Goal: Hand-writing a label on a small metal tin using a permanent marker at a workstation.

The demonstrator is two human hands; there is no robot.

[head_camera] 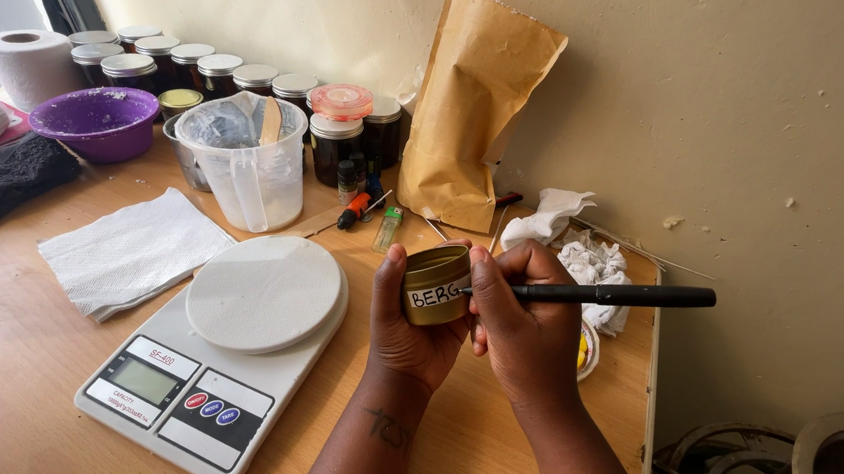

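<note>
The left hand (403, 319) is nearest, its fingers curled tight round a small gold tin (435, 284) with a white label, thumb up along the tin's left side. The right hand (518, 315) sits just right of it, fingers pinched shut on a black pen (607, 295) whose tip touches the label. Left of the left fingers, a white kitchen scale (222, 368) stands on the tabletop (23, 399). Beyond the fingers stand a brown paper bag (467, 113) and a clear plastic jug (247, 160). Crumpled tissues (584, 249) lie behind the right fingers.
</note>
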